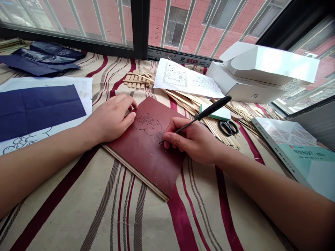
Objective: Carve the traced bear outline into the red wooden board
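A red-brown board [157, 167] lies at an angle on the striped cloth, on top of a pale wooden layer that shows along its lower left edge. Dark outlines of a cartoon bear [151, 127] run across its upper half. My left hand [115, 116] is at the board's upper left edge, fingers bent over it and thumb lying on the surface. In my right hand [188, 139] is a thin black-handled awl [214, 107], gripped like a pen by its metal shaft. Its tip touches the board at the lower part of the drawing.
Navy sheets [39, 108] and white paper lie at left. Behind the board are wooden sticks [136, 79], a printed drawing sheet [180, 76], scissors [228, 128] and a green-and-white box [216, 112]. A white carton [256, 89] and a book [295, 150] stand at right, near the windows.
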Available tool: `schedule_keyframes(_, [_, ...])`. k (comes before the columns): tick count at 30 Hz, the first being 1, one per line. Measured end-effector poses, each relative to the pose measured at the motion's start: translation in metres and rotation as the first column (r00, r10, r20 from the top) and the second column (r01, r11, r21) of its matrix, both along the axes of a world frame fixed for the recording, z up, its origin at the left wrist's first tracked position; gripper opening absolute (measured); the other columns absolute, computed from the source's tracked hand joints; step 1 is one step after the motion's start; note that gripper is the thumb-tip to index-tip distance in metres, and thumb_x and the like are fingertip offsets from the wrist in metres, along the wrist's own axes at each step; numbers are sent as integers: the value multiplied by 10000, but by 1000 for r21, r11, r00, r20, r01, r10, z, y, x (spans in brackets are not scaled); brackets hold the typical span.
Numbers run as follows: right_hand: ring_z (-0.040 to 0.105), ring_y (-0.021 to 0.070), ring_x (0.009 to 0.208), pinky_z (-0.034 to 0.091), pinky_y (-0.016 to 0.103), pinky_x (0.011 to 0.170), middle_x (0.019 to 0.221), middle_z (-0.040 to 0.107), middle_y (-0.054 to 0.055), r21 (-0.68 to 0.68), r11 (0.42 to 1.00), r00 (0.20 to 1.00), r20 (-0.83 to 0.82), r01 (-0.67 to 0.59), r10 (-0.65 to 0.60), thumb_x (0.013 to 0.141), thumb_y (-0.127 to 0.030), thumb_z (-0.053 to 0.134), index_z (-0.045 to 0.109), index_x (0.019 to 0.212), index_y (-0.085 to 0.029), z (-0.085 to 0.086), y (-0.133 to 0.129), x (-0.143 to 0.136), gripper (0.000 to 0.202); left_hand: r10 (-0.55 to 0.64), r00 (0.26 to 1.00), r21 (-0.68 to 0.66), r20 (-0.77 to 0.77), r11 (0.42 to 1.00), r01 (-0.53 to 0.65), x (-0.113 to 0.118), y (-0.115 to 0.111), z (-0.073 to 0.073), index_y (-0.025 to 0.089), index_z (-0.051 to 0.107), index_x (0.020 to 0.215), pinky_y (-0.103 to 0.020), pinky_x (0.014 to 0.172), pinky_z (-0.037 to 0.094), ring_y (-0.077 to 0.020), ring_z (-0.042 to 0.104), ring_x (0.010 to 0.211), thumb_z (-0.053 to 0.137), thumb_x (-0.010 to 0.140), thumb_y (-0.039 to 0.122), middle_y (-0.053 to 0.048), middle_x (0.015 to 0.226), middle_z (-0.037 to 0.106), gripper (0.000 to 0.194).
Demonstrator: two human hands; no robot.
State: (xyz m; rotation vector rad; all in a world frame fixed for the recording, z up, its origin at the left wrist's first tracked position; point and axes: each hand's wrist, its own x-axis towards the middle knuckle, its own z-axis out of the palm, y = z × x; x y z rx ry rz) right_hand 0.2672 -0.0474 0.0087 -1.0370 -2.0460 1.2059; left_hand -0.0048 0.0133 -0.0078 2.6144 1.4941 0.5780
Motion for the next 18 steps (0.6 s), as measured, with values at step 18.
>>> schedule_keyframes(18, [638, 151, 684, 485, 288, 660, 758, 737, 18, 68, 998, 998, 66, 8, -13, 1040, -294, 628, 612, 865, -222, 1, -1, -2, 190, -14, 1000, 22, -16, 1000, 15, -1, 0, -2, 204, 666, 1132, -535, 1102, 537, -370, 697, 1150, 407, 962, 384, -153, 1173, 717, 358])
